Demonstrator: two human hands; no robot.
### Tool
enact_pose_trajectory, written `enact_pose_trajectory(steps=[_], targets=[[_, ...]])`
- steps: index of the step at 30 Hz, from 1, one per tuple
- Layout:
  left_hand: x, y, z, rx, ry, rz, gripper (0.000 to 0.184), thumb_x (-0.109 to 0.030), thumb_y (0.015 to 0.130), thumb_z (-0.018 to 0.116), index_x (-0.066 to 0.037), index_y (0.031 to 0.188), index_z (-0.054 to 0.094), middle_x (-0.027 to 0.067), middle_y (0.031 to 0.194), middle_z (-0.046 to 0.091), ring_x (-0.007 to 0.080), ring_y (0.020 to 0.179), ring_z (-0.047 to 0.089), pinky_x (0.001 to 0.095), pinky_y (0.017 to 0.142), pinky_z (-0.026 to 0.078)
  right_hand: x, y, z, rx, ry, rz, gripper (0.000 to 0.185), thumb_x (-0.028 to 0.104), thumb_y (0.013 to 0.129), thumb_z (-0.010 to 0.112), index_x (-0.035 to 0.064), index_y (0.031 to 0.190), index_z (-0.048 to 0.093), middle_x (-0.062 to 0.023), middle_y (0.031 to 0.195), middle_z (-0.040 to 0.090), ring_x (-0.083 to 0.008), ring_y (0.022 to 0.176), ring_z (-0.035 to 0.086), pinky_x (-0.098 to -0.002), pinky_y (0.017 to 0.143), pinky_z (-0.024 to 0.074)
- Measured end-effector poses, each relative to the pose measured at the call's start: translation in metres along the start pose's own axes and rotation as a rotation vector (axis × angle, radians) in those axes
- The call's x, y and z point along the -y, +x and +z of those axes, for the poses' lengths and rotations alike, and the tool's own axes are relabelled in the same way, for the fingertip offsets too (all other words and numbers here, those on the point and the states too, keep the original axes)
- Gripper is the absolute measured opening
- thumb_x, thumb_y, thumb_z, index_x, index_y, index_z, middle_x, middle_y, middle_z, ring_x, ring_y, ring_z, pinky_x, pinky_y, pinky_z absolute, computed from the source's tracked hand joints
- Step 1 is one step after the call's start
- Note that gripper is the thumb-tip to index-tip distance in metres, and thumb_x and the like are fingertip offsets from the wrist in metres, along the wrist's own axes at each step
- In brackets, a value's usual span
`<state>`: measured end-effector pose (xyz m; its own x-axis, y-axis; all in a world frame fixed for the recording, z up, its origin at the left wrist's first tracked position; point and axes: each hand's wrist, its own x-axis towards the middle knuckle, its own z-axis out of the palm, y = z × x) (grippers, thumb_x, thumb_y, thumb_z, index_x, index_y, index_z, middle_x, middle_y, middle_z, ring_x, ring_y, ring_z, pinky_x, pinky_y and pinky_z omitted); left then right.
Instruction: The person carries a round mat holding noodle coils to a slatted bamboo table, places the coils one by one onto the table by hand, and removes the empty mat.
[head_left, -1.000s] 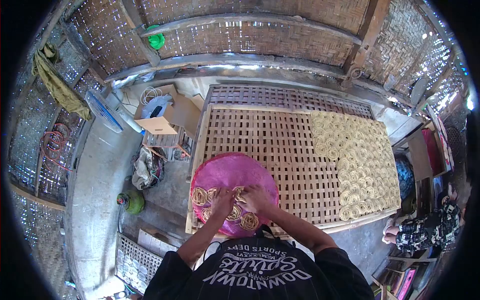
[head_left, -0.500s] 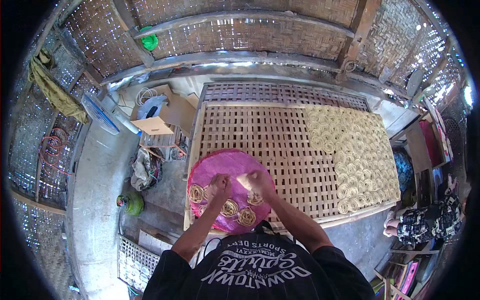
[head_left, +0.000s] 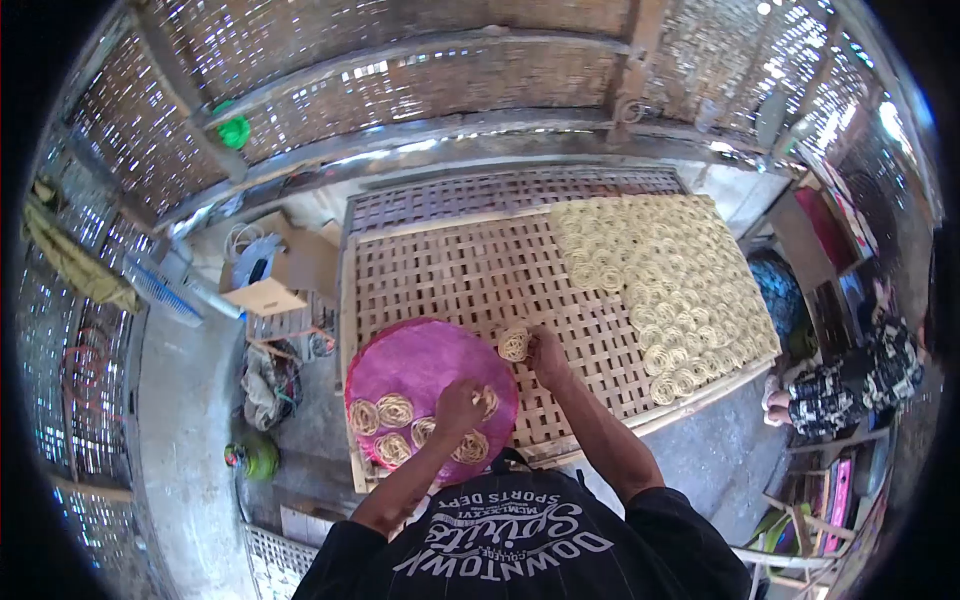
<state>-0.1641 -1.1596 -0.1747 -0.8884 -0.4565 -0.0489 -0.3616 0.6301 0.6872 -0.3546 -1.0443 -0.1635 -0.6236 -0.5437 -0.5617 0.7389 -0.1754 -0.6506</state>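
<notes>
"So, what's on the left?"
"A round pink tray (head_left: 420, 355) on the woven rack (head_left: 450, 265), with coiled nests (head_left: 394, 410) along its near half."
"And the left hand (head_left: 459, 405)?"
"Over the tray, fingers bent at another nest (head_left: 487, 402); I can't tell whether they grip it."
"The right hand (head_left: 546, 358)?"
"Beside the tray's right rim, fingers nearly closed, pinching the held nest (head_left: 514, 345)."
"Farther right?"
"Pale nests (head_left: 690, 290), packed close on the rack."
</notes>
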Motion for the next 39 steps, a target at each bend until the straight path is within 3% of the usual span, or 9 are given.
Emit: enact_pose_trajectory(steps=[2, 6, 10, 11, 15, 22, 30, 35, 39], targets=[[-0.020, 0.002, -0.014, 0.050, -0.193, -0.103, 0.018, -0.016, 0.079, 0.071, -0.009, 0.093, 0.064, 0.0162, 0.088, 0.066, 0.0364, 0.084, 0.064, 0.0416, 0.079, 0.051, 0.012, -0.002, -0.014, 0.023, -0.107, -0.088, 0.027, 0.017, 0.088, 0.056, 0.0019, 0.110, 0.059, -0.0079, 0.097, 0.067, -0.0186, 0.081, 0.066, -0.0320, 0.073, 0.0538], [-0.003, 0.043, 0.000, 0.091, -0.659, -0.122, 0.015, -0.009, 0.082, 0.067, -0.002, 0.093, 0.062, 0.0078, 0.085, 0.066, 0.0190, 0.076, 0.064, 0.0319, 0.070, 0.052, 0.031, 0.002, -0.037, 0.053, -0.086, -0.189, 0.031, 0.006, 0.083, 0.061, 0.0009, 0.113, 0.058, -0.0078, 0.098, 0.067, -0.0192, 0.084, 0.066, -0.0331, 0.077, 0.0536], [0.007, 0.102, 0.028, 0.230, -1.317, -0.180, 0.022, -0.025, 0.083, 0.067, -0.003, 0.082, 0.065, 0.0025, 0.076, 0.062, 0.0117, 0.072, 0.060, 0.0248, 0.067, 0.048, 0.054, -0.003, -0.044, 0.015, -0.137, -0.235, 0.029, 0.004, 0.084, 0.059, 0.0004, 0.113, 0.058, -0.0080, 0.099, 0.066, -0.0179, 0.087, 0.066, -0.0317, 0.078, 0.0526], [-0.002, 0.113, 0.029, 0.142, -1.014, -0.066, 0.043, -0.044, 0.087, 0.063, -0.002, 0.084, 0.068, 0.0024, 0.074, 0.062, 0.0122, 0.069, 0.058, 0.0249, 0.061, 0.046, 0.060, -0.007, -0.045, 0.037, -0.161, -0.242, 0.027, 0.004, 0.085, 0.058, 0.0006, 0.112, 0.059, -0.0078, 0.099, 0.066, -0.0167, 0.089, 0.065, -0.0308, 0.078, 0.0520], [-0.075, 0.124, 0.016, 0.300, -0.708, -0.333, 0.050, -0.049, 0.089, 0.067, -0.001, 0.098, 0.071, 0.0072, 0.091, 0.069, 0.0153, 0.086, 0.062, 0.0329, 0.077, 0.049, 0.063, -0.012, -0.050, 0.059, -0.242, -0.229, 0.022, 0.005, 0.085, 0.060, 0.0020, 0.107, 0.061, -0.0050, 0.095, 0.065, -0.0142, 0.085, 0.063, -0.0291, 0.075, 0.0506], [-0.077, 0.127, 0.083, 0.278, -1.019, -0.224, 0.031, -0.022, 0.084, 0.077, 0.003, 0.099, 0.069, 0.0078, 0.088, 0.069, 0.0135, 0.079, 0.064, 0.0279, 0.072, 0.050, 0.066, -0.014, -0.092, 0.015, -0.365, -0.267, 0.020, 0.010, 0.087, 0.066, 0.0040, 0.107, 0.064, -0.0020, 0.094, 0.067, -0.0112, 0.079, 0.062, -0.0272, 0.066, 0.0503], [-0.158, 0.188, 0.143, 0.106, -0.502, -0.126, 0.020, -0.015, 0.081, 0.070, 0.001, 0.092, 0.071, 0.0095, 0.077, 0.070, 0.0155, 0.070, 0.065, 0.0312, 0.067, 0.050, 0.111, 0.042, -0.179, -0.239, -0.662, -0.452, 0.023, 0.013, 0.089, 0.068, -0.0006, 0.108, 0.065, -0.0037, 0.088, 0.066, -0.0081, 0.070, 0.058, -0.0259, 0.057, 0.0496], [-0.174, 0.229, 0.199, 0.010, -0.258, -0.186, 0.024, -0.028, 0.082, 0.071, -0.006, 0.092, 0.073, 0.0129, 0.087, 0.073, 0.0317, 0.082, 0.069, 0.0423, 0.072, 0.053, 0.158, 0.061, -0.183, -0.497, -1.235, -0.607, 0.031, 0.028, 0.086, 0.065, 0.0038, 0.106, 0.069, -0.0208, 0.097, 0.066, -0.0396, 0.094, 0.064, -0.0447, 0.082, 0.0501], [-0.187, 0.245, 0.204, 0.063, -0.110, -0.258, 0.028, -0.029, 0.083, 0.069, -0.005, 0.096, 0.072, 0.0155, 0.090, 0.072, 0.0335, 0.083, 0.069, 0.0431, 0.074, 0.053, 0.168, 0.072, -0.183, -0.505, -1.470, -0.534, 0.033, 0.032, 0.086, 0.064, 0.0093, 0.110, 0.067, -0.0176, 0.107, 0.063, -0.0392, 0.092, 0.064, -0.0457, 0.080, 0.0516]])
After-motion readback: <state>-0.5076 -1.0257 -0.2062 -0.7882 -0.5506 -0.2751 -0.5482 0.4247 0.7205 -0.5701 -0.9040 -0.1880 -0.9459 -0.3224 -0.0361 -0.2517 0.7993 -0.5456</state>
